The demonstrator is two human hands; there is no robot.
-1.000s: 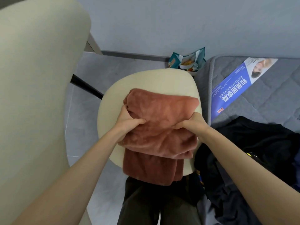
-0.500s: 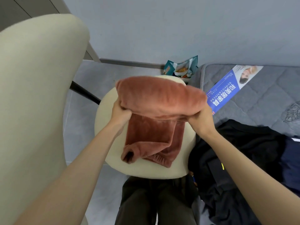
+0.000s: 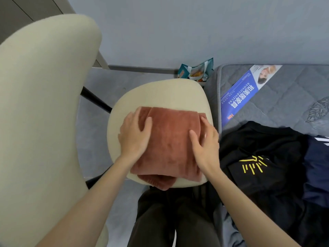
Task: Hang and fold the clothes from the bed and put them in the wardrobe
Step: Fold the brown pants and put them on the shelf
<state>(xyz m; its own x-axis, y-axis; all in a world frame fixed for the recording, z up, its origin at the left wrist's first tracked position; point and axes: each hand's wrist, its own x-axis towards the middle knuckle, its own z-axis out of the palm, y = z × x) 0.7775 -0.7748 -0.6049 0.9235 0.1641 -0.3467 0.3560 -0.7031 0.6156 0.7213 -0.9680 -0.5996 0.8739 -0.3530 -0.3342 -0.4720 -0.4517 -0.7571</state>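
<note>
Pressing folded rust fleece [image 3: 170, 139] onto chair seat [image 3: 160, 93] at frame centre with left hand [image 3: 135, 136] and right hand [image 3: 204, 145], both splayed flat, gripping nothing; best smoothed outward to square edges.

Two hands in shot: left hand [image 3: 135, 135], right hand [image 3: 204, 143]. One rust-red folded garment [image 3: 170, 139]. One black top [image 3: 267, 139], one navy piece [image 3: 316, 172]. One blue leaflet [image 3: 249, 90], one snack bag [image 3: 195, 72], one cream seat [image 3: 160, 93].
</note>
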